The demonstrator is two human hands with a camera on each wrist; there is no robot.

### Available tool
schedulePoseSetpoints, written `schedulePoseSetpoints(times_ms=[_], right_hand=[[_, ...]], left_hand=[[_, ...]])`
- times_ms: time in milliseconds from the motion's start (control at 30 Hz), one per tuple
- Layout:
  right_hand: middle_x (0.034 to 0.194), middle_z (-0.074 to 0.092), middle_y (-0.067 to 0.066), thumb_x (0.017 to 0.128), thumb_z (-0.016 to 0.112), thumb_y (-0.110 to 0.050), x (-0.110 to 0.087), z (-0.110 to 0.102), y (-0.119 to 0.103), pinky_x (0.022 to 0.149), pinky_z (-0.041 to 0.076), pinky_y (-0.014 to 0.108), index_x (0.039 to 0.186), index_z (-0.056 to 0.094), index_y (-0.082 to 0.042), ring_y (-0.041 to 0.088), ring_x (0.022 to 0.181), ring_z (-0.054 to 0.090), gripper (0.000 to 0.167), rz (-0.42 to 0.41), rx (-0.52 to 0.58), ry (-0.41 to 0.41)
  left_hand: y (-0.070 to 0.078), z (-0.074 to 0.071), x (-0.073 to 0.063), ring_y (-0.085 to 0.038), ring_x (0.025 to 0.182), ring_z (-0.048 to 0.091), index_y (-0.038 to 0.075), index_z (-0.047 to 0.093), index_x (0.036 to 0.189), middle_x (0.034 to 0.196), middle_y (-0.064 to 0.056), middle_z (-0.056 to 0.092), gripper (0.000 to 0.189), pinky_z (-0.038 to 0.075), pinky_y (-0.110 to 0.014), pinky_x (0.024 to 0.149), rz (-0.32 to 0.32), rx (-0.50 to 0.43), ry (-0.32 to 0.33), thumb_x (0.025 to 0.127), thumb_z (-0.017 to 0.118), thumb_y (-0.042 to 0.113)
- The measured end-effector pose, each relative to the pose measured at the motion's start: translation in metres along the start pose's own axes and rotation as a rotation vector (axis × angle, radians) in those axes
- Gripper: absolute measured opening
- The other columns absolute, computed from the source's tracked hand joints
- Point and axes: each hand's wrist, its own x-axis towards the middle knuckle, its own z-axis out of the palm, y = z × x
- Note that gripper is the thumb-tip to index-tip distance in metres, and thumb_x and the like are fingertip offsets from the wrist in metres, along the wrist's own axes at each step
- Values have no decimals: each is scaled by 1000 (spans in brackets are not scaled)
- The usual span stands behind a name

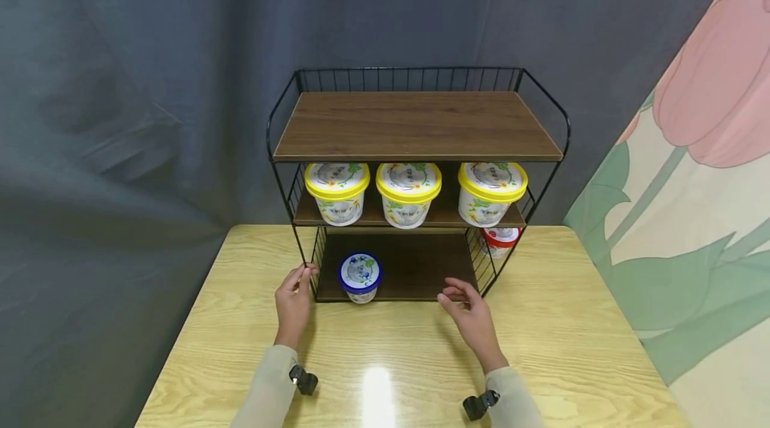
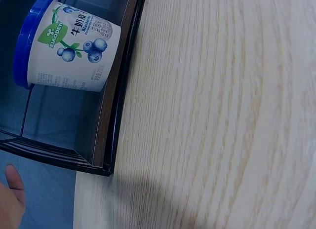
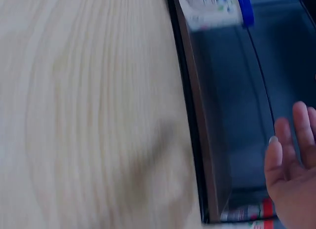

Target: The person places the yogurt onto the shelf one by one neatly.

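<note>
A dark three-tier shelf rack (image 1: pixel 415 126) with a black wire frame stands on the table. At its left front post my left hand (image 1: pixel 293 304) pinches the wire frame with its fingertips; in the left wrist view only part of that hand (image 2: pixel 11 202) shows. A white tub with a blue lid (image 1: pixel 360 274), printed with blueberries, stands upright on the bottom tier's left side. My right hand (image 1: pixel 472 321) hovers at the right part of the bottom tier, fingers relaxed and holding nothing. In the right wrist view its fingers (image 3: pixel 282 135) are apart from the blue-lidded tub (image 3: pixel 212 9).
Three yellow-lidded tubs (image 1: pixel 408 194) stand on the middle tier. A red-lidded tub (image 1: pixel 500 241) is behind the rack's right side, partly hidden by the wire. A dark curtain (image 1: pixel 391 7) hangs behind, and a flower-printed wall covering (image 1: pixel 698 214) is at the right.
</note>
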Motion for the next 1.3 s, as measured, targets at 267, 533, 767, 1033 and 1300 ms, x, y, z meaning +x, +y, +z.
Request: schedulePoseSetpoints(times_ms=[267,533,767,1033,1300], right_hand=[[111,71,9,97,65,-27,1,-39,31,80,49,22,122,66,-6,-5,94,59,32,5,-151,28],[110,71,13,100,60,-33,6,-70,42,78,50,19,121,67,-8,-8,90,59,34,52,-181,75],[113,72,17,102,56,-30,19,-83,51,75,51,20,119,67,-4,-10,87,58,33,53,-206,103],[106,73,6,103,53,-34,40,-94,56,75,50,21,120,65,-6,-9,83,58,35,159,-151,182],[124,60,15,101,56,-27,75,-98,54,71,43,11,133,53,-4,4,97,55,39,207,-177,252]], left_hand=[[13,-1,-3,7,96,60,-9,73,97,100,-24,72,21,40,-13,74,39,-8,22,99,58,5],[11,-1,-2,8,95,59,-10,73,99,99,-27,71,20,39,-14,74,40,-22,23,99,57,3],[13,-1,-2,7,95,60,-9,73,99,101,-26,72,21,39,-13,75,23,-29,13,99,58,6],[10,-1,-2,7,96,60,-10,72,98,100,-26,72,20,40,-13,75,45,-18,16,99,58,3],[8,-1,-1,6,95,60,-9,73,99,100,-23,73,21,40,-13,75,47,-10,6,99,58,6]])
